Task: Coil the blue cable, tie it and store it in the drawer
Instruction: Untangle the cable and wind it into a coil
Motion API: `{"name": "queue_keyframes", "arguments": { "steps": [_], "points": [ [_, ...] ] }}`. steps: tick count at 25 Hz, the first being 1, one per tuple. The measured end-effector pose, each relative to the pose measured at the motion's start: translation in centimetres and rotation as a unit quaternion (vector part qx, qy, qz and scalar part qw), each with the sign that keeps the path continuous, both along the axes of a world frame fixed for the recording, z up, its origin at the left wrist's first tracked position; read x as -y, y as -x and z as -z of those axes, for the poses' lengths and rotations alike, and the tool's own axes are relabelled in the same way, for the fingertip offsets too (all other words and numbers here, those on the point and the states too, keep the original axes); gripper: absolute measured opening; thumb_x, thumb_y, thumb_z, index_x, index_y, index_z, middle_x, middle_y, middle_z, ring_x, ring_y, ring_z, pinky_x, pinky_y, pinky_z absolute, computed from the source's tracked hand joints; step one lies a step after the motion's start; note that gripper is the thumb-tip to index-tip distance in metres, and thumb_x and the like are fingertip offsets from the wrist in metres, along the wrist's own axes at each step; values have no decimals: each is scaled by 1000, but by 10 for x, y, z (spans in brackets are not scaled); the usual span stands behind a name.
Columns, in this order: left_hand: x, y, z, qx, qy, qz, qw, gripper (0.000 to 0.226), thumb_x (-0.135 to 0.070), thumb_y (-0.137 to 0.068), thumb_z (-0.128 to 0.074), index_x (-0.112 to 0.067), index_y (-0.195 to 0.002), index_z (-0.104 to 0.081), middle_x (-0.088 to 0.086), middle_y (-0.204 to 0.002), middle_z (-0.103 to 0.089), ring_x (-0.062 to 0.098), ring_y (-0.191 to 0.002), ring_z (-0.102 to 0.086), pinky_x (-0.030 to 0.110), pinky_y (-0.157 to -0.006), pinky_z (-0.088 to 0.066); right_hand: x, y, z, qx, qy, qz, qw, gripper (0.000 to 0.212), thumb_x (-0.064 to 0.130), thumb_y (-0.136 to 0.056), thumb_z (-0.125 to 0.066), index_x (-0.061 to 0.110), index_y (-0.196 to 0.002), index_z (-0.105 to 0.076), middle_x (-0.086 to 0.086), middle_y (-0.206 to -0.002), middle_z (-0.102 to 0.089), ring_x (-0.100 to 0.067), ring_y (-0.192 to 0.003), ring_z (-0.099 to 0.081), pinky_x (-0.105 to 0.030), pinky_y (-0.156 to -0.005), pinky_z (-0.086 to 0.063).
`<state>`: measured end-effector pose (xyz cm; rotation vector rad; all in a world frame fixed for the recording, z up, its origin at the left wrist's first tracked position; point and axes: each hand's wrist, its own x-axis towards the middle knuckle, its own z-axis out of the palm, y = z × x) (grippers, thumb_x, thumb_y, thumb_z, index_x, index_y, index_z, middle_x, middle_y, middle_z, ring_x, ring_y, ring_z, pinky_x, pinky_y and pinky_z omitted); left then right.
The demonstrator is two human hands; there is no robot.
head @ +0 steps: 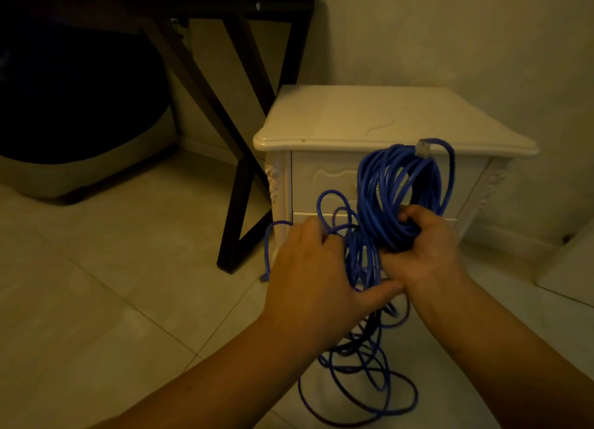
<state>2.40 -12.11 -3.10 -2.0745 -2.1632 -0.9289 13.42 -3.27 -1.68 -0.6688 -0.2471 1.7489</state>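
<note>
The right hand [424, 245] gripped the cable [395, 184] coil at its 6 o'clock edge, the coil upright before the shut drawer [324, 181]. At its 9 o'clock the left hand [308, 274] reached into loose loops; its grip could not be told. Slack lay on the floor [112, 268] at 6 o'clock.

Both bare forearms reach forward from the lower edge and draw together. The right hand [424, 245] has fingers and thumb curled round the bottom of the bundled loops of the blue cable [369, 197]. The left hand [308, 277] lies back-up just beside it. Its thumb stretches sideways to touch the right hand's heel, and its fingers bend forward among loose strands. Whether they grip one is unclear.
</note>
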Motion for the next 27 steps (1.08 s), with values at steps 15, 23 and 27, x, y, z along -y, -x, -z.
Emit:
{"name": "queue_keyframes", "arguments": {
  "steps": [15, 23, 27],
  "points": [
    [-27, 49, -17, 333, 120, -19, 935, 7, -26, -94, -59, -20, -91, -60, -3, -67, -68, 6, -56, -63, 18, -55, -51, 2, -8, -13, 18, 5, -51, 999, 16, 8, -90, -49, 12, -75, -52, -6, -92, -54, -26, -107, -63, -44, -71, -60],
    [-26, 76, -28, 740, 224, 53, 632, 25, -17, -89, -58, -14, -67, -49, -9, -44, -26, 5, -34, -27, 20, -42, -40, 24, -8, -2, 496, -263, 38, 827, 24, 5, -90, -55, 29, -95, -56, -4, -70, -64, -18, -67, -69, -25, -62, -54],
    [-20, 91, -35, 824, 253, 130, 490, 19, -28, -78, -54, -10, -73, -58, -8, -47, -43, 3, -35, -39, 17, -43, -42, 30, -5, 4, 586, -309, -2, 749, 32, 3, -91, -53, 35, -94, -53, -7, -77, -63, -9, -61, -65, -13, -51, -48]
  ]
}}
